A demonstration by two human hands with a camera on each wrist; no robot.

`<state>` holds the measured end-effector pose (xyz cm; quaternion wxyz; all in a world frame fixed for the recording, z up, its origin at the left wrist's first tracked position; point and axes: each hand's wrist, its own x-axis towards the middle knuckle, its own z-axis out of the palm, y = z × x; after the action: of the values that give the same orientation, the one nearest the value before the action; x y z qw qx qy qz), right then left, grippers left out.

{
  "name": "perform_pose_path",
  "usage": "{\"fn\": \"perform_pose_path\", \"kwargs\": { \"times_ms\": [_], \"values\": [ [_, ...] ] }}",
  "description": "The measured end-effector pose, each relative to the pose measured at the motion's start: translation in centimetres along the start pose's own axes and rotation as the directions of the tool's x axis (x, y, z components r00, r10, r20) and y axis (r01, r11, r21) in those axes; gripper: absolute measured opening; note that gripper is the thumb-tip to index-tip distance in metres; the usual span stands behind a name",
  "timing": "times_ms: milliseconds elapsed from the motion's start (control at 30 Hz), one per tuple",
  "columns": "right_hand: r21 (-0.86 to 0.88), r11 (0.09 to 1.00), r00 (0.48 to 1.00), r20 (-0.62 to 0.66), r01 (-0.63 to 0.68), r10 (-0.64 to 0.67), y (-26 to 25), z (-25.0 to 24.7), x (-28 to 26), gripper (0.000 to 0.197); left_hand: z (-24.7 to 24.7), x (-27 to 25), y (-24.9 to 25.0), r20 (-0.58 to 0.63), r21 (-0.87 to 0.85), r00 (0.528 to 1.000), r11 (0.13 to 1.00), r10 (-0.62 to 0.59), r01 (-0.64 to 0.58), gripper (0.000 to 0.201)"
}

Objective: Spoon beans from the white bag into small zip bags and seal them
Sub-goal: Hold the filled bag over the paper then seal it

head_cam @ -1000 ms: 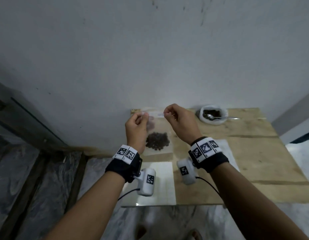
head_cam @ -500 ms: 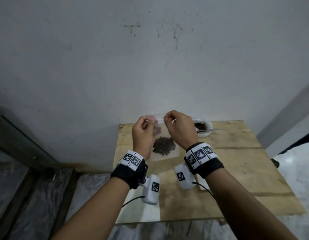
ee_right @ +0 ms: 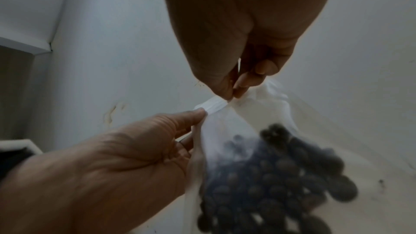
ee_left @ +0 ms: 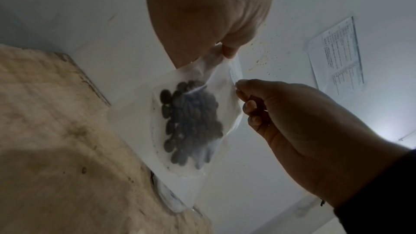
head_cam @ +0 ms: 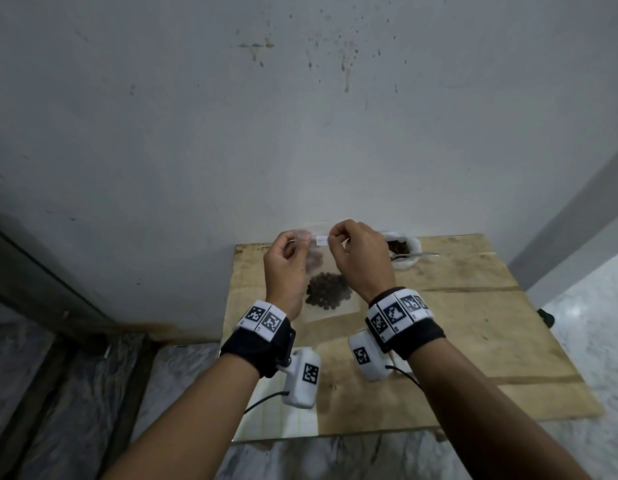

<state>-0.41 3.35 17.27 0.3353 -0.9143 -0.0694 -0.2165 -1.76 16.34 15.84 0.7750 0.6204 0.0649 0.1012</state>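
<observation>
I hold a small clear zip bag (head_cam: 330,306) upright above the wooden table (head_cam: 474,323), with dark beans (head_cam: 326,291) pooled in its bottom. My left hand (head_cam: 302,237) pinches the left end of the bag's top strip and my right hand (head_cam: 332,239) pinches the strip just beside it. In the left wrist view the beans (ee_left: 191,124) hang below both pinches. The right wrist view shows the white strip (ee_right: 211,105) squeezed between right hand (ee_right: 231,93) and left hand (ee_right: 200,113). The white bag (head_cam: 409,263) of beans stands at the back right, a metal spoon (head_cam: 420,255) lying across it.
A grey wall stands right behind the table. White sheets (head_cam: 297,424) lie at the table's front left edge under my left wrist. A printed paper (ee_left: 335,54) hangs on the wall. Marble floor surrounds the table; a small dark object (head_cam: 545,317) sits by its right edge.
My two pinches have drawn closer together along the bag's top strip, and the left has moved right. The head view has tilted up towards the wall.
</observation>
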Motion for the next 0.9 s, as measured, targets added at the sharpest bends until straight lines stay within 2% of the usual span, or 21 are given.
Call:
{"fn": "perform_pose_path", "kwargs": {
  "times_ms": [500,900],
  "values": [
    [0.036,0.999,1.0,-0.011,0.011,-0.01,-0.14,-0.3,0.55,0.007,-0.17,0.42,0.01,0.031,-0.009,0.999,1.0,0.022,-0.022,0.007],
    [0.025,0.998,0.999,-0.012,-0.05,0.05,-0.21,-0.83,0.45,0.008,-0.02,0.23,-0.19,0.048,0.006,0.999,1.0,0.024,-0.024,0.011]
  ]
}}
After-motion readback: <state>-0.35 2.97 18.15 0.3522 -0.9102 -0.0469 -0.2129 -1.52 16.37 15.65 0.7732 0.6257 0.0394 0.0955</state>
